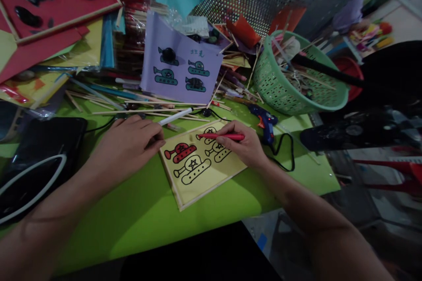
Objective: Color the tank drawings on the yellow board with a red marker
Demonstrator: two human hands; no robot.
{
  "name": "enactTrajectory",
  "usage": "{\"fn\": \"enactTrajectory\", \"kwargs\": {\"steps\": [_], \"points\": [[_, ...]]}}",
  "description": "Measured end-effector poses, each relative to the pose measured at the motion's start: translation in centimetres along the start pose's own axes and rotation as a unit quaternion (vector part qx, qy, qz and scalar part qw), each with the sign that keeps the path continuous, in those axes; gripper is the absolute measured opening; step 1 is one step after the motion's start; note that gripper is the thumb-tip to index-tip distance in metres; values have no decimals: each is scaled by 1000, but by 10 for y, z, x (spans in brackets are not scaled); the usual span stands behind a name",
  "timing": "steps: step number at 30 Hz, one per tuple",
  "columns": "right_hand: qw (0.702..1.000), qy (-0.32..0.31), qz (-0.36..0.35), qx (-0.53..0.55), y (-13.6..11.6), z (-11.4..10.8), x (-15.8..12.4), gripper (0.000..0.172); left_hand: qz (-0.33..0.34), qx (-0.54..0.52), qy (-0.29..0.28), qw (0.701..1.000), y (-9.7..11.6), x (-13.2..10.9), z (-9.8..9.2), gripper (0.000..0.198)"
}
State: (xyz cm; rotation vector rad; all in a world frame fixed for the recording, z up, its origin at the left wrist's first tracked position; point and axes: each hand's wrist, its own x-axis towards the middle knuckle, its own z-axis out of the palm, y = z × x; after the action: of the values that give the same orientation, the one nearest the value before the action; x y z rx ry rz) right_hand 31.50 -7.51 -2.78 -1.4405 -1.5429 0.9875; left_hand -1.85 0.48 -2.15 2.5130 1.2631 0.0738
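Observation:
A yellow card (201,173) with a wooden frame lies on the green table (148,210). It bears outlined tanks, and the upper left tank (180,151) is coloured red. My right hand (242,145) is closed round a red marker (221,136), whose tip rests on the upper right tanks. My left hand (130,145) is curled at the card's left edge, its fingers closed round a white pen (174,117) that points up and to the right.
A purple sheet (181,68) with teal tanks leans behind the card among wooden sticks. A green basket (290,79) stands at the back right, a blue glue gun (265,123) beside it. A black bag (36,162) lies at the left. Red framed boards are stacked far left.

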Motion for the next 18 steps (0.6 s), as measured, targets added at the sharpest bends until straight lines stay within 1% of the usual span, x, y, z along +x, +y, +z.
{"fn": "enactTrajectory", "kwargs": {"steps": [5,7,13,18], "points": [[1000,3,6,-3,0,0,-1,36,-5,-10,-22,1000,5,0,-6,19],[1000,5,9,-5,-1,0,-1,38,-8,-10,-20,1000,7,0,-8,19],[1000,-1,7,-11,-4,0,0,39,-14,-18,-31,999,6,1,-8,19],[1000,2,-1,0,-3,0,1,41,-9,-33,-18,999,2,2,-6,19]]}}
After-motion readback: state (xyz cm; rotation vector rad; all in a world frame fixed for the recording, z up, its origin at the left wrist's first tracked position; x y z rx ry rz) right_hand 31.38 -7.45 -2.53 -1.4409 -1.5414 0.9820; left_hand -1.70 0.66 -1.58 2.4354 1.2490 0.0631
